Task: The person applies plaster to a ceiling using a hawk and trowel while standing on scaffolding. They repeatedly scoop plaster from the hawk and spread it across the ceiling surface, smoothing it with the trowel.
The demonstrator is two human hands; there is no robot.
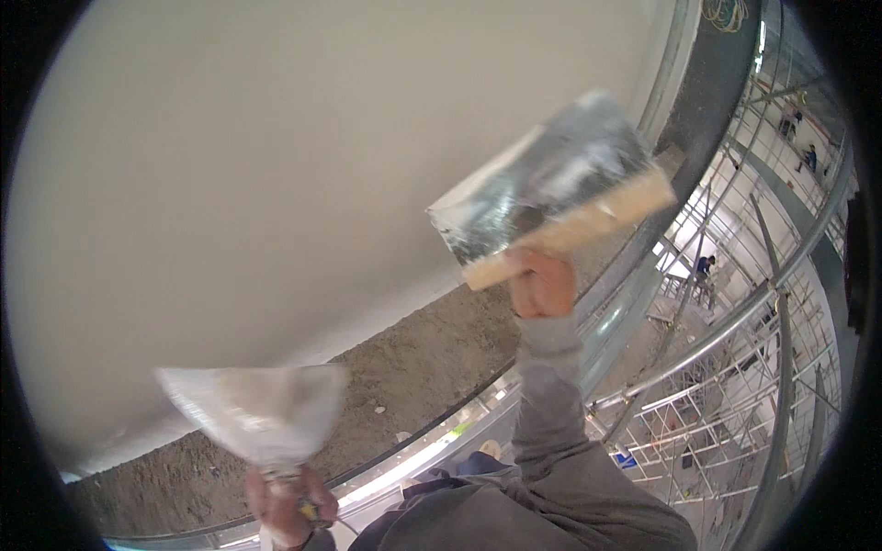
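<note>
My right hand is closed round the pale wooden back of a wide plastering blade. Its broad metal face, smeared with white, is raised close to the pale wall; whether its edge touches I cannot tell. Lower left, my left hand grips the handle of a fan-shaped putty knife. That blade flares upward and carries whitish material. Both tools are somewhat blurred, and the left fingers are partly cut off by the lower rim.
A rough brown-grey ledge runs below the wall. To the right, metal scaffold tubes curve past a deep drop, with several people far below, one a person in blue. A coil of cable hangs at the top.
</note>
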